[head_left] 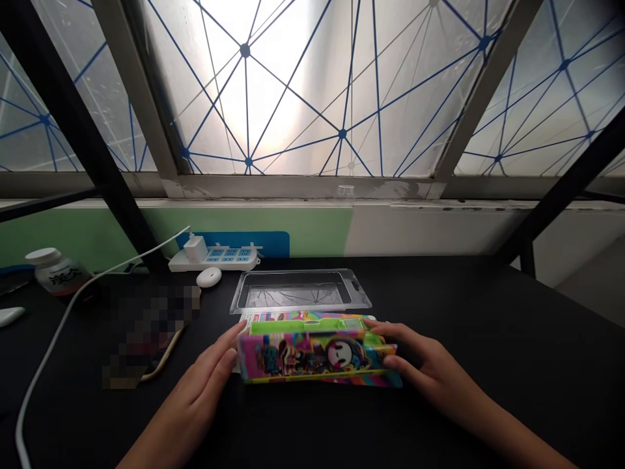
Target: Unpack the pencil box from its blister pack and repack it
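Observation:
A colourful pencil case (317, 357) with cartoon figures on its front and a green inside sits on the black desk, its front facing me. My left hand (208, 384) presses its fingers and thumb against the left end of the case. At the right end, my right hand (420, 358) grips the case between thumb and fingers, beside a part that sticks out there. Under and behind the case shows a bright printed card (247, 318). Just beyond it lies a clear plastic package shell (361, 298).
A white power strip (227, 263) with a plugged-in charger (195, 249) stands by the wall. A white cable (73, 299) runs down the left side. A small white round case (209, 277), a blurred-out phone-like object (161, 355) and a jar (56, 270) are also left.

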`<state>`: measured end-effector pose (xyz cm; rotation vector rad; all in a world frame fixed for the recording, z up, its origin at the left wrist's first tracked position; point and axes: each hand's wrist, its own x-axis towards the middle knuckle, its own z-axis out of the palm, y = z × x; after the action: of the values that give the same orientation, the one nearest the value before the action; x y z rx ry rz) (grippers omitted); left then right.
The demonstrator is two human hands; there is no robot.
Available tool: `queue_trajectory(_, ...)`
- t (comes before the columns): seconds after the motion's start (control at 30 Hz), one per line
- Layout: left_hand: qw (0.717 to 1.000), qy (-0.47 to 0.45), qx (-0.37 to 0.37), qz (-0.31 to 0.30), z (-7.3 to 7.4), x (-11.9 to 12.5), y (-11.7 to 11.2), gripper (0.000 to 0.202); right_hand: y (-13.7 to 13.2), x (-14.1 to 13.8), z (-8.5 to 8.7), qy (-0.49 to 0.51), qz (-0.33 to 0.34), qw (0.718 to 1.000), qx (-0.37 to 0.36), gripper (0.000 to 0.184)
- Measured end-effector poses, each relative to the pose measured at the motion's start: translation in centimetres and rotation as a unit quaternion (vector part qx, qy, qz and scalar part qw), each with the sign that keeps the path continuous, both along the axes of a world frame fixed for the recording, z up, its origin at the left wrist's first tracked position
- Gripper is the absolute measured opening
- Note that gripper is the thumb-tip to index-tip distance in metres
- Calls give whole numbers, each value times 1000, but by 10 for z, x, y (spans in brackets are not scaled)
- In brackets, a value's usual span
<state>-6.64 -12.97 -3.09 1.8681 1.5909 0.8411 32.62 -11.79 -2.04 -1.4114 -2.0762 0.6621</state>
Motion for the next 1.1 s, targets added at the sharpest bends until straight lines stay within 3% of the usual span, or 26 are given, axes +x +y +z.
queue_trajectory(0.1,1000,-11,0,10,2,4,1,52,-1,-3,-2,11,-38,999,20,48)
queue_trajectory(0.2,999,24,28,-16,0,9,0,55,-2,-4,-8,-33,-19,999,21,69)
queue_trajectory(0.3,991,61,112,-27,-2,14,-6,56,-4,-4,-12,-44,-2,998,42,71)
queue_trajectory(0.4,979,71,192,-10,7,24,-5,57,-1,-5,-6,-29,-15,995,94,68)
queue_trajectory(0.57,978,99,183,13,36,52,33,77,33,-11,26,-17,-38,987,158,62)
queue_trajectory(0.67,972,125,198,25,44,61,66,72,65,-19,38,-3,-41,983,181,61)
queue_trajectory(0.8,959,197,197,49,35,54,92,74,94,-30,21,-8,-26,983,179,58)
queue_trajectory(0.93,952,259,155,40,18,44,93,68,103,-35,-7,-78,23,986,149,53)
queue_trajectory(1.1,947,306,98,10,14,46,89,65,97,-37,-6,-201,47,958,199,46)
